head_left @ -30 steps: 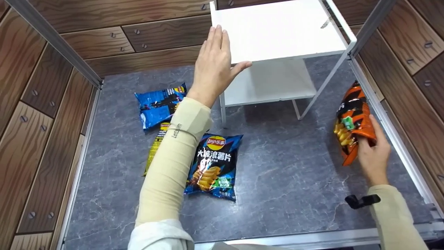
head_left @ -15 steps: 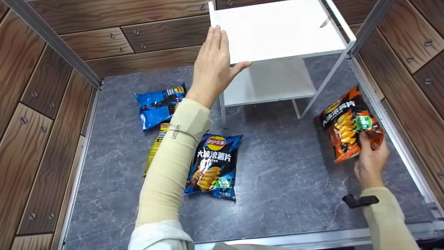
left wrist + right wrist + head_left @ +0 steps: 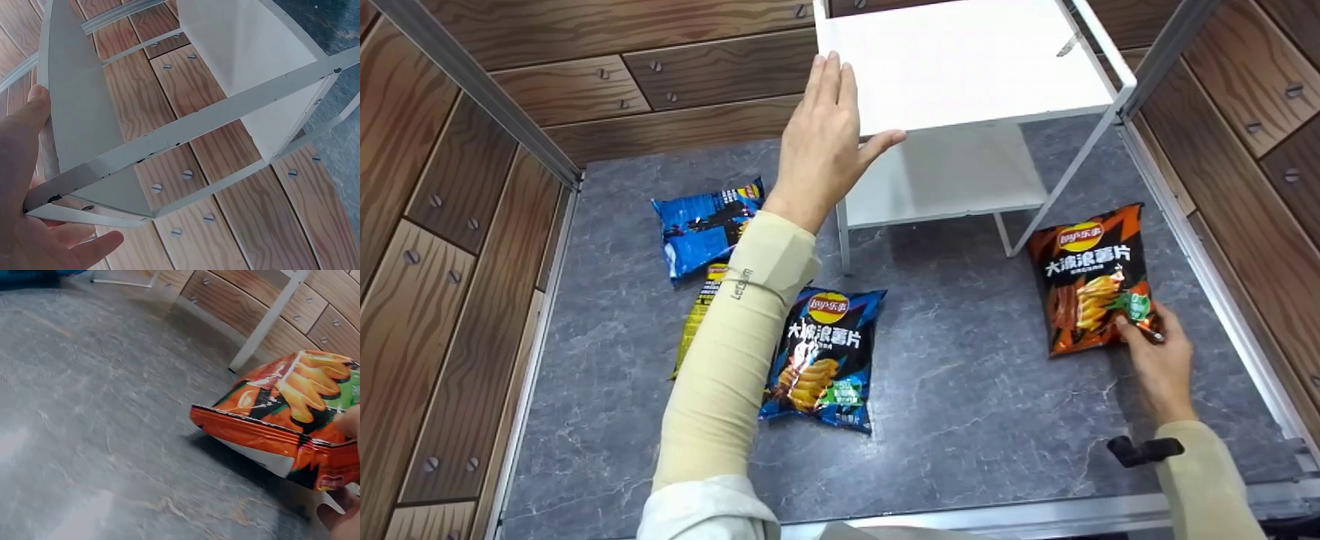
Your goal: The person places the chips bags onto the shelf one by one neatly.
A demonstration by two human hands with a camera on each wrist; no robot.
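Note:
At the lower right corner of an orange and black bag of potato chips [image 3: 1091, 281], my right hand [image 3: 1162, 364] pinches the packet between thumb and fingers. The bag's front faces up, and its lower seal shows in the right wrist view. My left hand [image 3: 821, 146] lies with straight fingers along the left edge of a small white side table [image 3: 975, 67], thumb spread toward its front edge. In the left wrist view a fingertip [image 3: 38, 95] touches the tabletop's edge. Left of the table, a blue bag of chips [image 3: 697, 225] lies partly behind my left wrist.
A blue and black bag of chips [image 3: 825, 360] lies on the grey marbled floor [image 3: 960, 420]. My left forearm partly covers a yellow bag [image 3: 697, 315]. The side table has a lower shelf [image 3: 945, 176] and thin legs. Wood-patterned walls [image 3: 720, 75] and metal rails [image 3: 1207, 277] surround the floor.
The orange and black bag has turned from standing near the right rail to lying face up farther left, with my right hand still holding its corner. My left hand has stayed in place.

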